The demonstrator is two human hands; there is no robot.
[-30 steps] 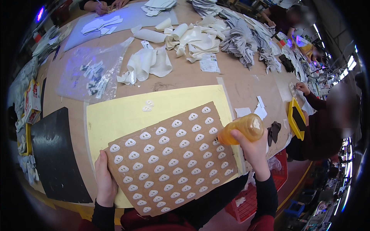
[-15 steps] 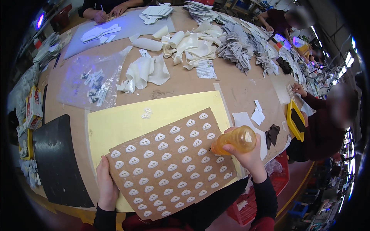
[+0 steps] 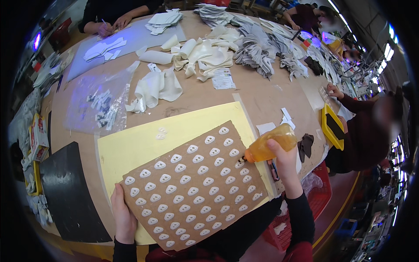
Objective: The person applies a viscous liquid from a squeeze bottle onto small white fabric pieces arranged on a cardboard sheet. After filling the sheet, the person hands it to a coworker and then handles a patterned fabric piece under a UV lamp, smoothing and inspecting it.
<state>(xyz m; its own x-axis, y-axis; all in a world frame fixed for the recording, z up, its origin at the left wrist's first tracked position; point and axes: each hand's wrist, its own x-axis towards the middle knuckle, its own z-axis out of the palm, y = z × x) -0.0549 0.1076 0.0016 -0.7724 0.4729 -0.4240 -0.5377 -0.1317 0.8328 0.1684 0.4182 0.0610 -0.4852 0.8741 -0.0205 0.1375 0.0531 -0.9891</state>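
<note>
My left hand (image 3: pixel 124 215) grips the left edge of a brown board (image 3: pixel 183 197), thumb on top and fingers hidden beneath. Rows of small white triangular pieces (image 3: pixel 199 200), each with two holes, cover the board. In my right hand (image 3: pixel 286 163) is a squeeze bottle (image 3: pixel 274 142) of amber liquid, tilted with its orange cap toward the board. The dark nozzle tip is at a white piece (image 3: pixel 239 164) near the board's right edge. Under the board lies a yellow sheet (image 3: pixel 131 144), with a few loose white pieces (image 3: pixel 162 132) on it.
A black mat (image 3: pixel 72 192) lies at left, a clear plastic bag (image 3: pixel 98 102) behind it. Cream scraps (image 3: pixel 205 54) and grey stacked pieces (image 3: pixel 257 52) fill the far side. A cutter knife (image 3: pixel 273 170), yellow tray (image 3: pixel 332 126) and red basket (image 3: pixel 321 187) are at right. Other people work around the table.
The bottle has tipped from pointing away from me to lying more sideways, its nozzle now visible at a piece. The view has shifted slightly.
</note>
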